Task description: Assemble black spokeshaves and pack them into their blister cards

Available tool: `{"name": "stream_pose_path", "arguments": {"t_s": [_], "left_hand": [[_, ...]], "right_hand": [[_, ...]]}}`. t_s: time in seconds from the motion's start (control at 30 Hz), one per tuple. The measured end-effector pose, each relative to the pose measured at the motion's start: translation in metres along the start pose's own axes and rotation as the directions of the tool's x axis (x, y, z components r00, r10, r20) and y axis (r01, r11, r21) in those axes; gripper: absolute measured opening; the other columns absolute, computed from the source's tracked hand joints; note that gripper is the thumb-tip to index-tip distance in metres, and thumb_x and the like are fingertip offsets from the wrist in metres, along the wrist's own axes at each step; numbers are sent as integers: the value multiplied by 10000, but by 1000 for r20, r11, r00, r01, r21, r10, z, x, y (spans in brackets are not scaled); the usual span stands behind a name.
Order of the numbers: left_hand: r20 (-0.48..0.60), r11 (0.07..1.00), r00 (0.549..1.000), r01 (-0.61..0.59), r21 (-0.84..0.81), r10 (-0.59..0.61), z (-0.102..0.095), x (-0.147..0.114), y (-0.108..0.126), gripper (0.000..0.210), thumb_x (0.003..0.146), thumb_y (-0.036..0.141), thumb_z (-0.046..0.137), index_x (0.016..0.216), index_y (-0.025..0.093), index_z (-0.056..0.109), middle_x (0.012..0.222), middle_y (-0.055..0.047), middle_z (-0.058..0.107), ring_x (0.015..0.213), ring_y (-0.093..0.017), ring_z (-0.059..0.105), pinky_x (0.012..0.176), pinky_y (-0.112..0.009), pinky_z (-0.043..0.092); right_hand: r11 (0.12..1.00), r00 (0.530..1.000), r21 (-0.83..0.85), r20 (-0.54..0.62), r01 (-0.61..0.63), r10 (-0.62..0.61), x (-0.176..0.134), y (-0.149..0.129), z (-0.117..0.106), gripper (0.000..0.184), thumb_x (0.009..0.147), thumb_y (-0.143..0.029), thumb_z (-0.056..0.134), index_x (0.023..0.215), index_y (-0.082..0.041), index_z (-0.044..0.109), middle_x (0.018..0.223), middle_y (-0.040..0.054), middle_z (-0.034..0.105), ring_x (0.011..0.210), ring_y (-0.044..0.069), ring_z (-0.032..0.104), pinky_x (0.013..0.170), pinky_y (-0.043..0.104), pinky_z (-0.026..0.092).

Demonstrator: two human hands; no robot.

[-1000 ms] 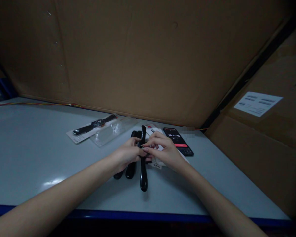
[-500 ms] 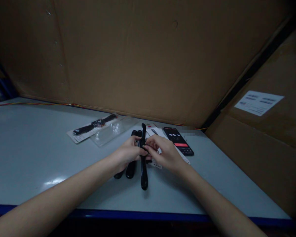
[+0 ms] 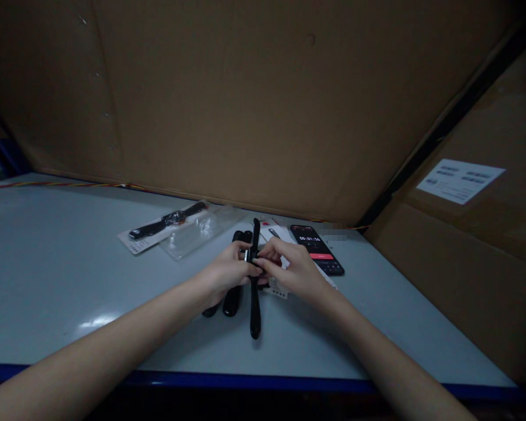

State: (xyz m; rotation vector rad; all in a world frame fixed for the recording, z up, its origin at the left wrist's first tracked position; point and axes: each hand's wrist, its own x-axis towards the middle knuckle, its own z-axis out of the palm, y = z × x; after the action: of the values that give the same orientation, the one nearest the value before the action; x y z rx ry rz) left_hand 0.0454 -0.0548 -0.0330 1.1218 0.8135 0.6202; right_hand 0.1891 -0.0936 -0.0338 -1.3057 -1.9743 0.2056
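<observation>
A long black two-handled tool is held above the table, one handle pointing away from me and the other toward me. My left hand is closed around its middle, where a strip of shiny metal shows. The fingertips of my right hand pinch at the same middle part from the right; any small piece between them is hidden. More black handles of similar shape lie beneath and beside my left hand. Partly covered by my right hand, printed white cards rest on the table.
Behind my left hand lie a packaged black tool on a card and a clear plastic blister shell. A phone showing a running timer is at the right. Tall cardboard walls the back; a labelled cardboard box borders the right.
The held tool has turned slightly about its length, and more shiny metal shows by my left fingers. Both hands stay almost in place.
</observation>
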Motion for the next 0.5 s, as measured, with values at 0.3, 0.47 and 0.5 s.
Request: {"name": "stream_pose_path", "arguments": {"t_s": [0.3,0.47,0.5], "left_hand": [[-6,999,1000,-6,-40,6,-3,3,1,486,616,-14,544,1044,161,394,816,-9,548,658,-141,623,726,-333,483],[-6,1000,1000,-16,11,16,-5,6,-1,532,604,1,564,1080,163,391,805,-5,526,673,-150,619,718,-340,481],[-4,1000,1000,-12,13,12,-4,6,-1,535,603,-1,566,1082,161,391,805,-3,524,680,-147,618,715,-329,480]], "right_hand": [[992,998,123,62,-1,-7,0,4,-10,65,766,-136,517,801,-183,545,658,-14,560,613,107,523,567,233,399],[985,996,172,91,-31,16,2,7,-9,90,748,-142,545,822,-192,549,655,-21,537,607,106,495,550,230,385],[982,995,182,98,-39,22,2,7,-9,95,751,-148,544,834,-192,554,652,-23,532,604,106,490,549,231,384]]}}
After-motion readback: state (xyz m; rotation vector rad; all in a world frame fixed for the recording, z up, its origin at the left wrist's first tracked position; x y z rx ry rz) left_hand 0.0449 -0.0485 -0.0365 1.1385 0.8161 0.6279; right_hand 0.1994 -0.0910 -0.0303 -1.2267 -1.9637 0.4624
